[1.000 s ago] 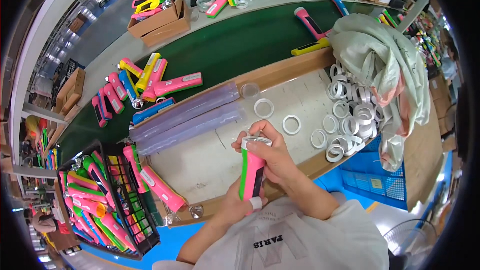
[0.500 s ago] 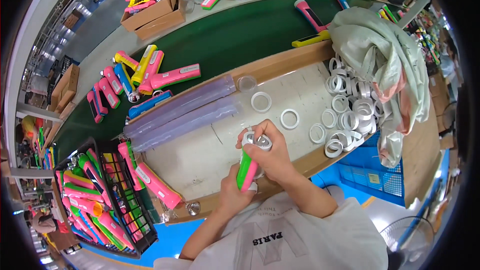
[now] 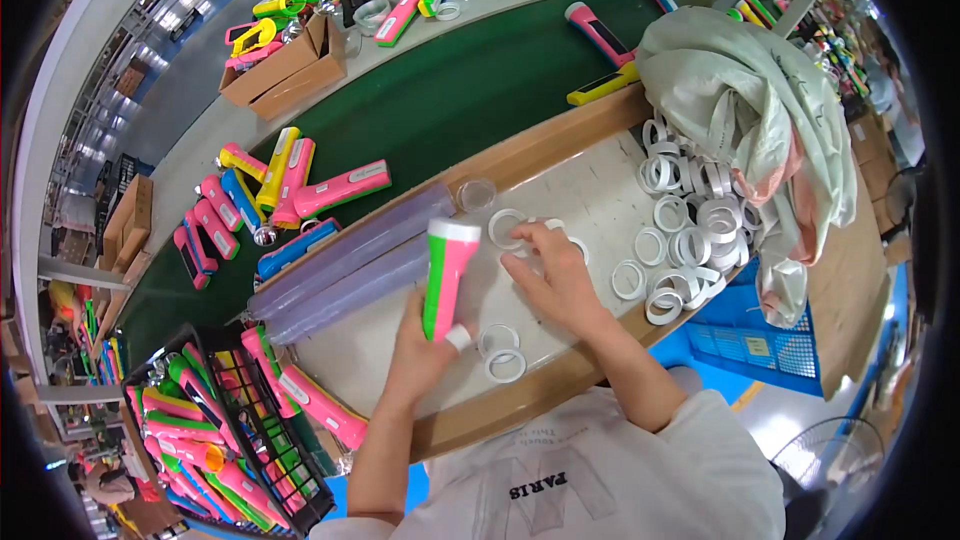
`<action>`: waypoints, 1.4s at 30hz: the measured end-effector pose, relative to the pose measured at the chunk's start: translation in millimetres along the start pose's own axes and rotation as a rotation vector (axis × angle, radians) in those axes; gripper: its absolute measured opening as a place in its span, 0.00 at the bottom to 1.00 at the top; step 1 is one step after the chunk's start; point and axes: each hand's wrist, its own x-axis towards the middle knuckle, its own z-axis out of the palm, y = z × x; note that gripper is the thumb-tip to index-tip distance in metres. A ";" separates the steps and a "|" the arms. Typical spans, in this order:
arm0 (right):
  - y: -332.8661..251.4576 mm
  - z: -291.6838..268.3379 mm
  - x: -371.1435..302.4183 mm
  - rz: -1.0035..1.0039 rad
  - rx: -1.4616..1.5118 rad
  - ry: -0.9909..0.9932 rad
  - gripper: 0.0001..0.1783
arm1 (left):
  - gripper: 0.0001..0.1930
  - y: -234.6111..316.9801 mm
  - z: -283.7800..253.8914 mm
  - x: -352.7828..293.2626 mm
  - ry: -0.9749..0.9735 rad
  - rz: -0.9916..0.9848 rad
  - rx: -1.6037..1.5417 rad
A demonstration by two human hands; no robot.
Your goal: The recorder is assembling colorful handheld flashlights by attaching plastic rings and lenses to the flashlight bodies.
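A pink and green flashlight (image 3: 447, 285) with a white ring round its head stands nearly upright in my left hand (image 3: 415, 358), whose fingers wrap its lower end. A white band shows on the left thumb. My right hand (image 3: 562, 282) is apart from the flashlight, with thumb and fingers spread and nothing visible between them. Its fingertips reach the edge of a loose white ring (image 3: 493, 230) lying on the pale work surface. Another white ring (image 3: 571, 250) is partly hidden behind the right hand. Closer to me, two white rings (image 3: 490, 368) lie touching.
Two long rows of clear plastic discs (image 3: 350, 258) lie left, a heap of white rings (image 3: 690, 240) right beside a whitish sack (image 3: 730, 90). A cardboard edge (image 3: 560, 140) borders a green belt (image 3: 420, 90) bearing flashlights. A black crate (image 3: 250, 420) of flashlights stands near left.
My right hand has let go of the flashlight's head and moved right to the loose rings. The left hand has shifted left with the flashlight, uncovering two rings.
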 end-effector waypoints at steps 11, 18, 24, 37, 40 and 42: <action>4.0 -1.7 14.6 0.148 1.003 -0.005 0.20 | 0.31 16.3 4.3 25.7 0.190 0.488 0.569; -30.5 -8.2 6.8 0.186 1.461 -0.153 0.23 | 0.35 17.6 32.6 -17.7 -0.217 0.171 -0.035; -45.3 -8.2 -13.1 0.221 1.547 -0.207 0.16 | 0.22 14.7 42.9 -55.2 -0.443 -0.214 -0.460; -45.9 -0.8 -36.9 0.121 1.586 -0.211 0.16 | 0.21 -10.8 50.4 -69.9 -0.155 0.243 0.014; -38.7 1.8 -36.9 0.153 1.419 -0.110 0.16 | 0.22 -12.7 51.3 -58.2 -0.047 0.242 0.196; -37.0 0.9 -35.0 0.151 1.356 -0.091 0.14 | 0.22 -11.3 51.4 -55.4 -0.075 0.211 0.148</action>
